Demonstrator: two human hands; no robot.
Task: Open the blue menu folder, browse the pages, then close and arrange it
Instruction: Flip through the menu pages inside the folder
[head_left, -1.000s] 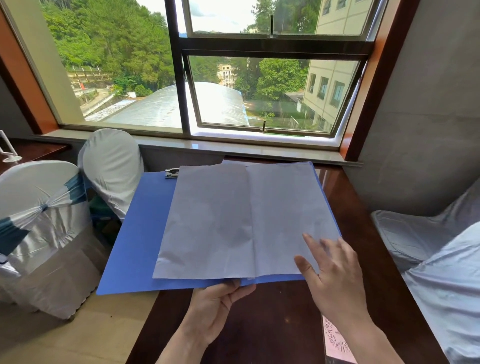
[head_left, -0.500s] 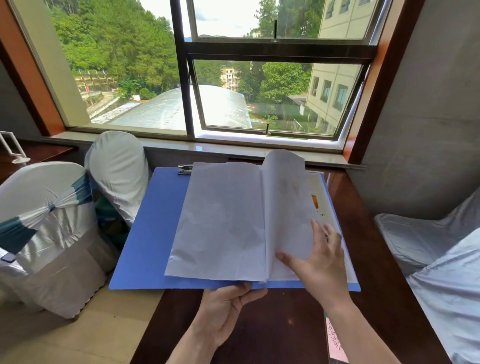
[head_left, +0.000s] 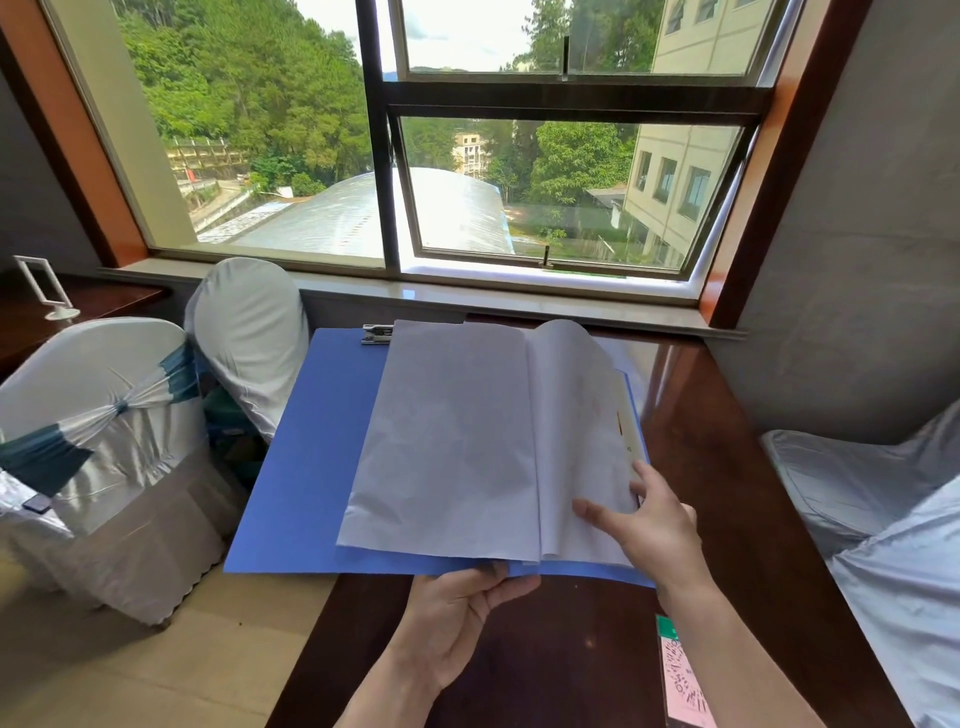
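The blue menu folder (head_left: 306, 457) lies open on the dark wooden table (head_left: 727, 467), its left cover hanging past the table's left edge. White pages (head_left: 452, 441) are spread over it. One page (head_left: 576, 415) stands curved up near the spine, lifted by my right hand (head_left: 644, 525) with thumb and fingers at its lower right part. A printed page with an orange mark shows beneath. My left hand (head_left: 462, 618) grips the folder's near edge at the spine. A metal clip (head_left: 377, 334) sits at the folder's top.
Two chairs in white covers (head_left: 104, 415) stand to the left, one with a teal sash. Grey cushions (head_left: 883, 519) lie at the right. A pink card with a code (head_left: 683, 680) rests on the table near me. The window sill (head_left: 467, 291) runs behind.
My right hand has taken the right-hand page and lifted it up toward the left, uncovering a printed page beneath. My left hand stays on the near edge.
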